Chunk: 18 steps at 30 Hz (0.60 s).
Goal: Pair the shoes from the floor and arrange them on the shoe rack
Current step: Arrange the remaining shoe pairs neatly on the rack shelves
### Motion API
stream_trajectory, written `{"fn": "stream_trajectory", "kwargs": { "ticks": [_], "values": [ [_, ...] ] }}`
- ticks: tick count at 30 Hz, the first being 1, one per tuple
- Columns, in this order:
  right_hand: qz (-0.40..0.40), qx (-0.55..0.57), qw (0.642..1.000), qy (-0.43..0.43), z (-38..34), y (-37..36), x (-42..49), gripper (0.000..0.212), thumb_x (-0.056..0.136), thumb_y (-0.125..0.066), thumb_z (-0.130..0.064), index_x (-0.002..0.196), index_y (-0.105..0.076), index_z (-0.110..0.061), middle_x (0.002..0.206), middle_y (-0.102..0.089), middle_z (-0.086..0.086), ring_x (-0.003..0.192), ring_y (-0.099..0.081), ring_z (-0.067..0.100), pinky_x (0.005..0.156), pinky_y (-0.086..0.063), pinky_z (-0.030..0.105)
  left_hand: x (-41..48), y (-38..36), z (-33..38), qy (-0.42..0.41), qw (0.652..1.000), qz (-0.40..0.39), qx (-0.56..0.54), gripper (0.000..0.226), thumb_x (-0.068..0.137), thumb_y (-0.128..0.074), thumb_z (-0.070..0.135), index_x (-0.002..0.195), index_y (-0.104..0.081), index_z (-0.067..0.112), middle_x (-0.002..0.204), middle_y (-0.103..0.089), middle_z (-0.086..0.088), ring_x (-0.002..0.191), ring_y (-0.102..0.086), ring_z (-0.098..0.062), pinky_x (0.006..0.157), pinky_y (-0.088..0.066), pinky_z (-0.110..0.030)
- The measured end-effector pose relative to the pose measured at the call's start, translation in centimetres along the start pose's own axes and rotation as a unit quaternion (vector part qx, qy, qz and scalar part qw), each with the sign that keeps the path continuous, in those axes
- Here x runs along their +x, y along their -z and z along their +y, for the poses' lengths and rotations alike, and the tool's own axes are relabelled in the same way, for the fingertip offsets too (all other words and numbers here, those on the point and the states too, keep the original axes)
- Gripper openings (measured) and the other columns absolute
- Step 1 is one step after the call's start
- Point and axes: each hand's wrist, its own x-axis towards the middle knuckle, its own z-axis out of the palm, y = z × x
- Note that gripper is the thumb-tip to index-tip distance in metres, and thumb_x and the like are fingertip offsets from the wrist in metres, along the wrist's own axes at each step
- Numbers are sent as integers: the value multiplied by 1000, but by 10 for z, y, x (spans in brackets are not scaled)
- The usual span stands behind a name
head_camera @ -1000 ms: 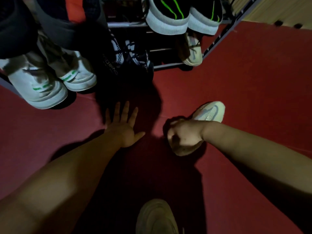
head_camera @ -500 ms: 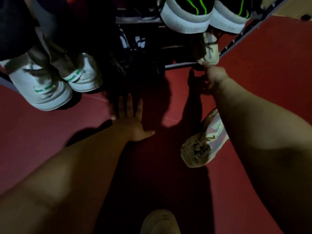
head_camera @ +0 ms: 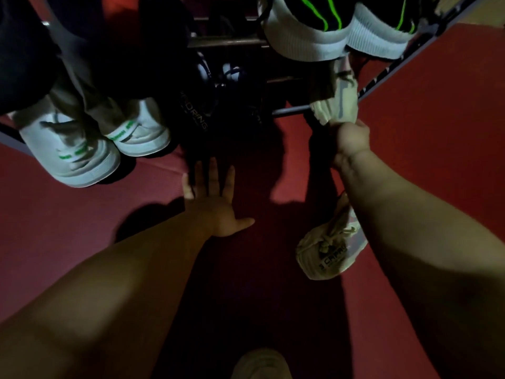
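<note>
Straight down from the head camera, two bare forearms reach over a red floor (head_camera: 437, 138) toward the shoe rack (head_camera: 226, 42), which runs along the top of the frame.

The left hand (head_camera: 211, 203) lies flat on the floor, palm down. Its fingers are straight and spread, with the thumb out to the side, and it holds nothing. Its fingertips fall in deep shadow just in front of the rack.

The right hand (head_camera: 349, 140) is at the rack's lowest rail, knuckles up. Its fingers curl round the heel of a cream shoe (head_camera: 337, 102), which sits on the bottom tier with its heel sticking out over the rail.

A second cream shoe (head_camera: 328, 250) lies on the floor nearer the person, partly hidden under the right forearm. Its laces and some dark printed letters show, and neither hand touches it.

At the rack's left end, a pair of white shoes with green stripes (head_camera: 90, 157) sits side by side, heels outward. Between that pair and the gripped shoe is a dark pair (head_camera: 196, 116), mostly lost in shadow, with pale lettering on one shoe.

On a higher tier are black shoes with bright green lines (head_camera: 306, 34) and thick white soles.

At the bottom edge the toe of a pale shoe (head_camera: 261, 363) shows. I cannot tell whether it is being worn.
</note>
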Motion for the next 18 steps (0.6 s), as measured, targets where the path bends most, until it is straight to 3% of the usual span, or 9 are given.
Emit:
{"fn": "stream_trajectory", "kwargs": {
  "ticks": [2,4,8,14,18],
  "values": [
    [-8,-65,998,4,6,9,-11,48,87,-55,-2,132,-38,-8,99,-58,4,92,-57,20,85,-51,31,-1,0,0,2,1000,1,1,113,76,-40,79,137,38,26,141,48,-13,132,39,-36,105,22,-57],
    [-22,-134,991,5,6,19,-11,56,84,-62,-14,135,-37,-9,116,-58,9,96,-58,21,87,-50,31,-1,1,0,1,1000,3,2,113,75,-40,80,138,37,26,141,47,-12,132,39,-36,106,21,-57],
    [-42,-299,951,59,-14,22,-3,108,67,-74,-49,149,-8,-27,147,-31,13,130,-39,32,109,-36,42,-2,1,0,3,1000,6,8,112,75,-39,80,139,35,26,143,45,-13,133,38,-36,106,20,-56],
    [-54,-479,870,103,-36,-14,7,112,76,-71,-50,150,9,-26,156,-1,20,143,-15,34,116,-20,36,-2,0,0,-2,1000,12,9,112,75,-39,80,139,35,26,143,45,-13,132,38,-37,106,21,-56],
    [-30,-526,845,88,-34,-28,12,109,77,-70,-48,149,10,-31,155,-5,19,141,-18,34,115,-20,40,-2,0,0,-1,1000,15,9,112,75,-39,80,139,36,25,142,46,-14,132,38,-38,106,22,-56]
  ]
}}
